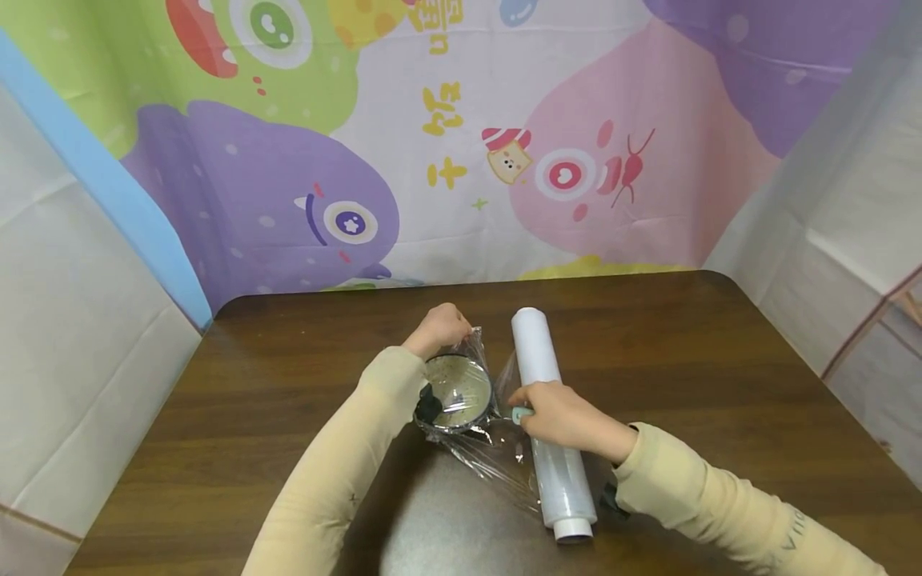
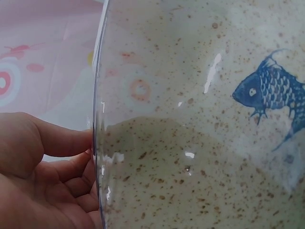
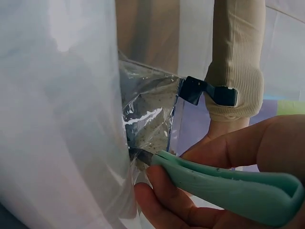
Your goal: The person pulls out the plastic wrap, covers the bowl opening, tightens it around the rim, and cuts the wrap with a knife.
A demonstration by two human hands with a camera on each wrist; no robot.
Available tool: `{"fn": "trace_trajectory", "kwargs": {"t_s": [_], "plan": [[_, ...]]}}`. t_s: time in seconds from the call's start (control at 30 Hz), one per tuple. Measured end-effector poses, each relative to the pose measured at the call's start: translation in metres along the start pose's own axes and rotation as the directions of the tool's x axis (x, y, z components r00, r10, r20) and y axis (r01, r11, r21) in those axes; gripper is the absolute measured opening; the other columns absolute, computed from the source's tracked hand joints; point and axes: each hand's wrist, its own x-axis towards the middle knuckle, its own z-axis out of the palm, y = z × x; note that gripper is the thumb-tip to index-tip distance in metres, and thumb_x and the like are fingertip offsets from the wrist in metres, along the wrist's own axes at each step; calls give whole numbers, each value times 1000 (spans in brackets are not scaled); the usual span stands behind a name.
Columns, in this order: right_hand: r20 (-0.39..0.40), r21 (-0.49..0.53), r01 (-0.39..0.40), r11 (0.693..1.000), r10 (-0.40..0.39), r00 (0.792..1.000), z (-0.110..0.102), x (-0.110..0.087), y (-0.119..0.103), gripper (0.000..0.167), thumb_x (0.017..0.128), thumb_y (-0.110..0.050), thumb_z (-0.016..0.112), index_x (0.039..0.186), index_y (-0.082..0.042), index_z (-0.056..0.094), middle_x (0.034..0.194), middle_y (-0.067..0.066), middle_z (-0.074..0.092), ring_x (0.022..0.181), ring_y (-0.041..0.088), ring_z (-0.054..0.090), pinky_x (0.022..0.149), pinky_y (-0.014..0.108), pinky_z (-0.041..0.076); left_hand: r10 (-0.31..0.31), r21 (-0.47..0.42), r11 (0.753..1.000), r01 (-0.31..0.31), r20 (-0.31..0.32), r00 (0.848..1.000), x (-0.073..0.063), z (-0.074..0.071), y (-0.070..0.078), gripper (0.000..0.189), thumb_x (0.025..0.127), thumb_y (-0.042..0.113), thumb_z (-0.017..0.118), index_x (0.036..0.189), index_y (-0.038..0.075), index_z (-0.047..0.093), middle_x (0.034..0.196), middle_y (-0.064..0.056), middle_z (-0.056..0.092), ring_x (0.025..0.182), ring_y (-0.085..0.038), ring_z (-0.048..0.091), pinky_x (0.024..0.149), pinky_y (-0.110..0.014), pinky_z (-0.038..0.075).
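Observation:
A speckled cream bowl (image 1: pixel 455 394) with a dark rim sits on the table, a blue fish painted inside it (image 2: pixel 274 93). Clear cling film (image 1: pixel 497 460) stretches across the bowl and runs to a long roll (image 1: pixel 537 352) lying at its right. At the bowl's far rim my left hand (image 1: pixel 441 326) pinches the edge of the film between thumb and fingers. My right hand (image 1: pixel 565 416) reaches over the roll and grips a small knife (image 3: pixel 224 188) by its mint-green handle. Its short metal blade points into the film between roll and bowl.
The dark wooden table (image 1: pixel 302 400) ends at a cartoon-printed curtain (image 1: pixel 446 216) behind. Pale cloth hangs on both sides. Black camera mounts sit at each wrist; the left one (image 1: pixel 428 404) overlaps the bowl in the head view.

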Motion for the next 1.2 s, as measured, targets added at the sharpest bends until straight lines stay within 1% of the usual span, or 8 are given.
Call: {"fn": "trace_trajectory", "kwargs": {"t_s": [0.2, 0.37, 0.57, 0.67, 0.87, 0.97, 1.07, 1.2], "plan": [[2, 14, 7, 1000, -7, 1000, 4, -10, -2, 30, 75, -2, 55, 103, 0, 66, 98, 11, 66, 75, 17, 56, 60, 31, 48, -2, 6, 1000, 2, -3, 1000, 0, 0, 0, 36, 84, 7, 54, 49, 10, 48, 66, -2, 55, 56, -14, 42, 59, -24, 38], [14, 14, 42, 999, -42, 999, 7, -18, -5, 30, 76, -1, 55, 104, 1, 65, 98, 11, 66, 76, 18, 56, 63, 32, 48, -14, 8, 1000, 14, -7, 1000, -1, -1, 1, 36, 83, 6, 52, 48, 10, 45, 59, -2, 48, 53, -14, 38, 62, -26, 38], [8, -23, 100, 995, -99, 995, 9, -27, -7, 31, 75, 0, 54, 103, 3, 65, 98, 13, 66, 79, 19, 57, 66, 34, 48, -10, 2, 1000, 10, -5, 1000, -2, -2, 1, 34, 84, 5, 51, 50, 9, 48, 60, -1, 50, 54, -14, 39, 64, -27, 39], [8, -42, 115, 992, -115, 993, 10, -32, -8, 31, 74, 0, 54, 102, 2, 66, 97, 11, 67, 77, 17, 57, 64, 32, 48, -10, 1, 1000, 10, -3, 1000, -3, -2, 0, 33, 82, 4, 50, 50, 9, 47, 58, 0, 48, 52, -14, 37, 60, -26, 37], [-26, -144, 163, 976, -168, 985, 16, -40, -9, 33, 70, -3, 54, 100, -3, 69, 90, 6, 68, 64, 13, 51, 52, 26, 40, -21, 19, 1000, 21, -1, 1000, -2, -2, 0, 37, 81, 4, 50, 45, 12, 40, 46, 3, 34, 45, -12, 30, 55, -25, 36], [-33, -167, 173, 971, -181, 983, 18, -45, -10, 32, 70, -3, 55, 98, -3, 69, 89, 7, 68, 67, 13, 53, 54, 29, 44, -20, 17, 1000, 20, 6, 1000, -2, -2, 0, 38, 81, 4, 49, 45, 12, 37, 45, 4, 30, 44, -12, 26, 54, -25, 35], [-44, -205, 206, 957, -219, 975, 20, -50, -11, 30, 69, -2, 56, 96, -2, 69, 87, 9, 69, 73, 17, 60, 61, 34, 48, -17, 24, 1000, 17, 7, 1000, -2, -2, 0, 39, 82, 5, 49, 46, 13, 36, 45, 4, 29, 44, -11, 25, 53, -25, 34], [-53, -223, 242, 944, -259, 964, 23, -57, -11, 29, 68, -1, 56, 94, -1, 69, 86, 11, 68, 76, 22, 63, 62, 35, 50, -26, 28, 999, 26, 1, 1000, -1, -2, -1, 39, 81, 5, 49, 46, 13, 35, 45, 4, 30, 42, -11, 26, 50, -25, 33]]}}
